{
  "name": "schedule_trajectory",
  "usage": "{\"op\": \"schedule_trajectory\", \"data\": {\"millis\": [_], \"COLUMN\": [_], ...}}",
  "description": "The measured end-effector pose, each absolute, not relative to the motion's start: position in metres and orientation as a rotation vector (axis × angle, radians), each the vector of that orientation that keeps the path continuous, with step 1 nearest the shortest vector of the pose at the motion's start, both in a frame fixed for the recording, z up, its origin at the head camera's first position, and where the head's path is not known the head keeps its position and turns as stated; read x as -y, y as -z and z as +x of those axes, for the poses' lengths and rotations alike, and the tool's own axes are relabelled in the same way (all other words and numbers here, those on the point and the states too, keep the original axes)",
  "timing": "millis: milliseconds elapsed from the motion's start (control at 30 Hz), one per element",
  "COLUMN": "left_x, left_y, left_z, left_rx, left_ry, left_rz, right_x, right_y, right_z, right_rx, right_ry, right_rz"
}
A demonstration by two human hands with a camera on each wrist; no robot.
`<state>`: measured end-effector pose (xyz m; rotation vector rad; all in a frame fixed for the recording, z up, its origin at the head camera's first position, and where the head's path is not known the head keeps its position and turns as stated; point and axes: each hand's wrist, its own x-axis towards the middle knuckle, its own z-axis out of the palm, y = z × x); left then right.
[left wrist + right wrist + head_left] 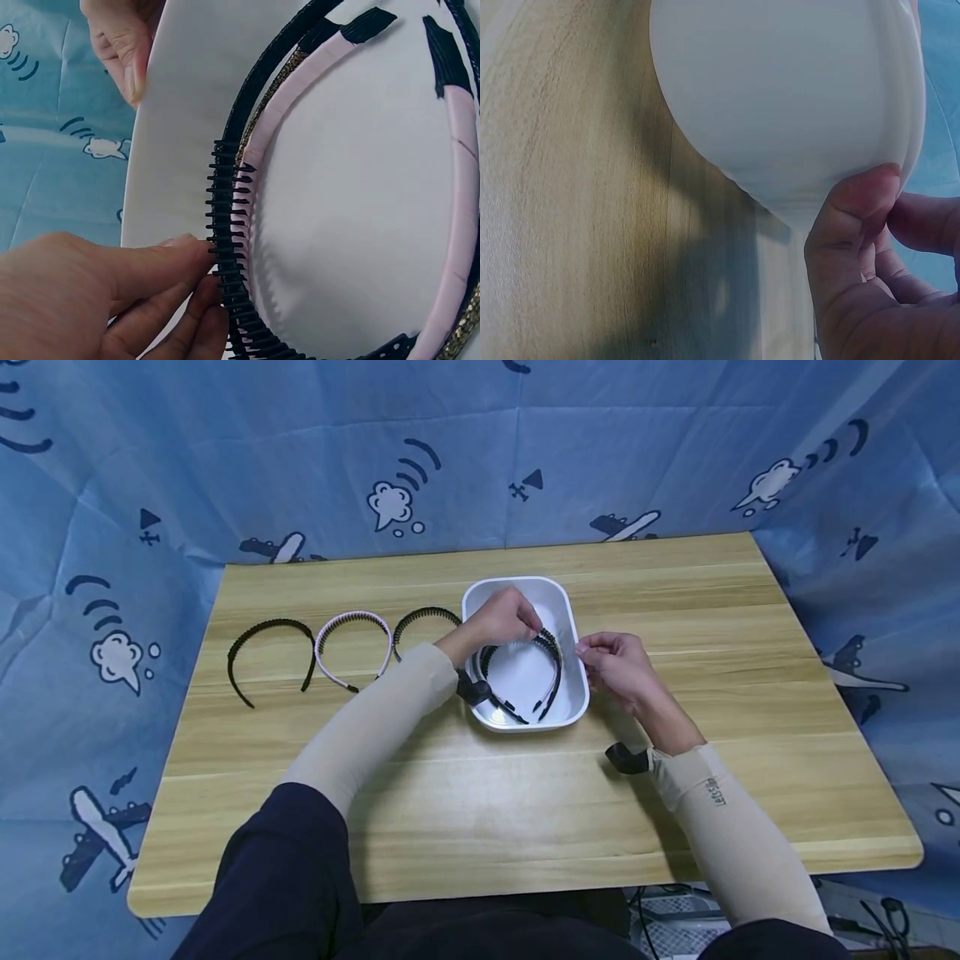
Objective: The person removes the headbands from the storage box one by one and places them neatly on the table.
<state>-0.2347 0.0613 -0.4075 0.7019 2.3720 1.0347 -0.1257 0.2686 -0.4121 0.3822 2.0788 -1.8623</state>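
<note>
A white plastic bin (578, 697) stands on the table with several headbands inside. Over it, my left hand (510, 617) pinches a black toothed headband (223, 176) between thumb and fingers, at the far part of its curve. Just inside that band, in the left wrist view, lie a pink ribbon-wrapped headband (461, 187) with black tips and a strip of gold glitter band (268, 96). My right hand (618, 668) grips the bin's right rim between thumb and forefinger. Whether the black headband touches the bin's floor cannot be told.
Left of the bin, a braided black headband (270, 625), a pink headband (356, 613) with dark teeth and a black toothed headband (426, 611) lie in a row on the wooden table (480, 827). A blue patterned curtain (465, 452) hangs behind.
</note>
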Motion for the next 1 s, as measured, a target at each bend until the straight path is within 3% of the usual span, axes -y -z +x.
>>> {"op": "schedule_trajectory", "data": {"millis": [567,1000], "left_x": [-0.072,-0.072], "left_y": [0.405,0.398], "left_z": [-0.227,-0.228], "left_rx": [-2.55,-2.467], "left_ry": [-0.773,-0.995], "left_rz": [0.8,0.825], "right_x": [-0.265,-0.266], "right_y": [0.413,0.412], "right_z": [-0.125,-0.125], "right_rx": [-2.066,-2.069], "right_ry": [1.875,1.896], "right_rz": [0.351,0.362]}}
